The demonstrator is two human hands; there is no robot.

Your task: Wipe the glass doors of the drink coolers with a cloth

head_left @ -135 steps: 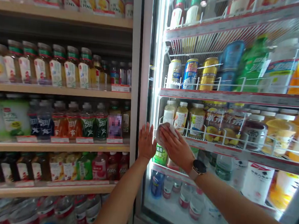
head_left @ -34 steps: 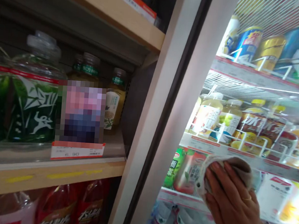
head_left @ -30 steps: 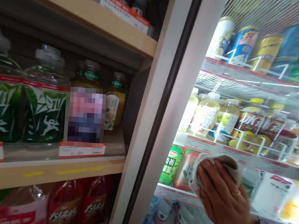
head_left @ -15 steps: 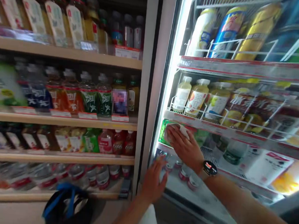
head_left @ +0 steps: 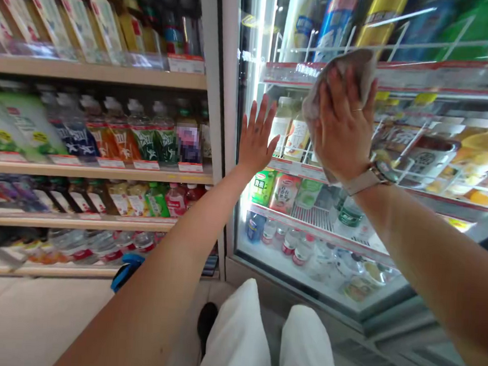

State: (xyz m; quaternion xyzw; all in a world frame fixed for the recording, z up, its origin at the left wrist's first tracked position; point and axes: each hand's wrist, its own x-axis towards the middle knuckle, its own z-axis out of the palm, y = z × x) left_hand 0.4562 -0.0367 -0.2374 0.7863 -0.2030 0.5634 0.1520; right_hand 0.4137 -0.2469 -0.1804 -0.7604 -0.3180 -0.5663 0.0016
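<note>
On the far left of my feed, the wooden shelves [head_left: 97, 71] stand full of drink bottles [head_left: 113, 135], all outside the cooler and away from either hand. Just right of them, the left hand [head_left: 256, 142] is raised and wide open, fingers spread and holding nothing. It seems to rest on the glass door [head_left: 241, 216] near its edge, though I can't tell whether the palm is truly touching.

Further right, the right hand [head_left: 343, 128] has its fingers spread across a folded grey cloth [head_left: 338, 83], pressing it to the glass high up, level with the upper shelf rail of the cooler. A wristwatch [head_left: 367, 180] sits on that wrist.

For a good pass, I'd keep the cloth flat under the whole palm, with even pressure and overlapping strokes, while the left hand steadies the door. I'd refold the cloth once a face looks soiled, though I can't judge its state from here.

Compared with the earlier view, the cloth has moved from low on the door, by the green tea bottle, up to this high spot. The left hand has risen from near the door's bottom edge. The camera also tips lower now, bringing white trousers [head_left: 237, 338] into view.
</note>
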